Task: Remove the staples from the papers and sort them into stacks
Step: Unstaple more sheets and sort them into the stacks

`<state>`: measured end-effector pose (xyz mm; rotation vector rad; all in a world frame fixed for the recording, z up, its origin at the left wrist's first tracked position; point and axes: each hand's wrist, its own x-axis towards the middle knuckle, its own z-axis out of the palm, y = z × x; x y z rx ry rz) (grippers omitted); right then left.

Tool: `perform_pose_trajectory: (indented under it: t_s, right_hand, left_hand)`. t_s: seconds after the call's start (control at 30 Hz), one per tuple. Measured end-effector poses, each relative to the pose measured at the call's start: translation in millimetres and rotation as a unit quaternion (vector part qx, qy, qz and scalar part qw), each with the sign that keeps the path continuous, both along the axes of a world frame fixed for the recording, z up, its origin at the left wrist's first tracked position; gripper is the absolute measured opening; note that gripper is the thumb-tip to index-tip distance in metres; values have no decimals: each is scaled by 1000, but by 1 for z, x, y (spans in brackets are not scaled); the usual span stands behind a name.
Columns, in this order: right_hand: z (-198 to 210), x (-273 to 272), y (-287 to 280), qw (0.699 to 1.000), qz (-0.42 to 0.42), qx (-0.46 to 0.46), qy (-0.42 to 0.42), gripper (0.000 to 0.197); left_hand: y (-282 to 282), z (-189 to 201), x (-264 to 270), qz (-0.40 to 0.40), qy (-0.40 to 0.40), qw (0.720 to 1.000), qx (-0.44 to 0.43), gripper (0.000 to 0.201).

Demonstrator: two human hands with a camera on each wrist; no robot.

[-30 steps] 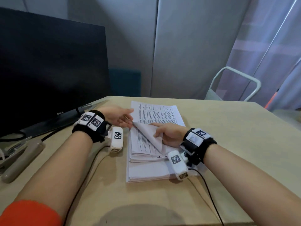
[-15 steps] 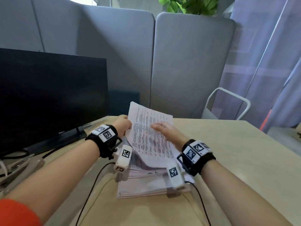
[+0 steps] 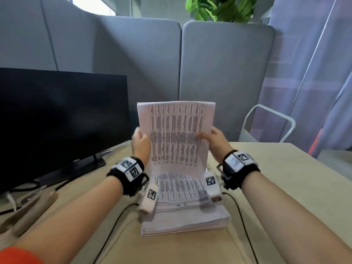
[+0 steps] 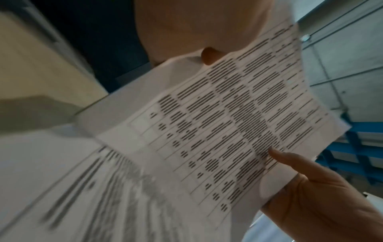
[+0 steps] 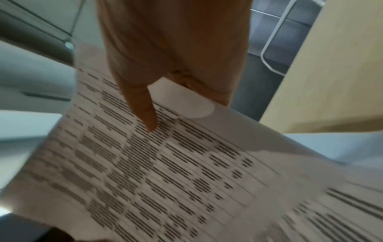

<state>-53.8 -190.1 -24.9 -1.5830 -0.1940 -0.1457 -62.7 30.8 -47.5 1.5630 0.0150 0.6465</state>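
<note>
A printed paper set [image 3: 176, 136] stands upright in front of me, lifted above the paper stack [image 3: 184, 216] on the desk. My left hand [image 3: 140, 144] grips its left edge and my right hand [image 3: 213, 139] pinches its right edge, thumb on the printed face. In the left wrist view the paper set [image 4: 228, 117] is held at two edges, with my right hand [image 4: 306, 188] at the lower right. In the right wrist view my thumb presses the paper set [image 5: 165, 163]. No staple shows in any view.
A black monitor [image 3: 57, 122] stands at the left on the beige desk [image 3: 285, 187]. A stapler-like tool [image 3: 28, 210] lies at the desk's left edge. Cables [image 3: 242, 221] trail from both wrists. Grey partition panels [image 3: 219, 73] and a white chair frame [image 3: 266, 122] stand behind.
Both hands have lifted the top paper set off the stack and raised it upright; a second ago it lay on the stack with a corner folded back.
</note>
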Motion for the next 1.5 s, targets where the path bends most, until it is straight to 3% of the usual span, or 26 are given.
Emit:
perform_pose_trajectory:
  t_s: [0.07,0.2,0.3,0.4,0.5,0.6,0.7,0.8,0.87,0.97,1.0,1.1,1.2,1.27,1.33,1.43,1.5]
  right_hand:
    - [-21,-3,3,999,2,-10,39,23]
    - [5,-7,13,1000,-23,-6,6,16]
    - [38,-3,36,999,-14,0,-40,14]
    - [45,7,81,1000,16,-21,2,21]
    - [24,13,139,983,45,-160,80,32]
    - [-5,-1,204,912,162,-370,70,23]
    - [-31,-23,270,802,286,-520,-65,49]
    - [-46,-47,334,739,323,-562,-185,63]
    - [-57,-56,365,710,334,-576,-228,60]
    - [-84,-59,387,641,322,-647,-261,49]
    - [-91,-59,388,637,306,-658,-262,47]
    - [-104,-47,381,664,281,-647,-248,55]
    - [-93,-39,356,703,341,-589,-210,62]
    - [-76,-33,330,724,357,-563,-174,52]
    - [-49,-26,293,780,357,-499,-127,39]
    - [-1,-8,239,884,343,-315,-24,19]
    - [27,11,206,939,274,-210,1,25]
  left_hand:
    - [-6,-23,2,-2,44,999,0,22]
    - [-5,-3,9,7,-13,999,42,16]
    - [17,30,11,79,-54,991,91,15]
    - [60,49,7,171,-35,979,108,14]
    - [123,60,-12,275,-19,954,120,19]
    - [188,73,-44,375,-10,915,150,25]
    - [235,74,-69,427,3,886,184,27]
    - [253,62,-80,435,37,876,206,26]
    - [261,52,-82,439,55,875,195,25]
    - [266,39,-80,438,65,879,178,25]
    - [266,35,-79,433,63,881,181,25]
    - [261,27,-74,404,50,893,193,22]
    - [252,27,-67,368,34,904,214,24]
    - [245,29,-63,350,33,905,241,30]
    - [236,33,-59,334,34,905,261,32]
    - [225,41,-51,316,46,907,274,29]
    - [213,48,-46,296,55,906,298,27]
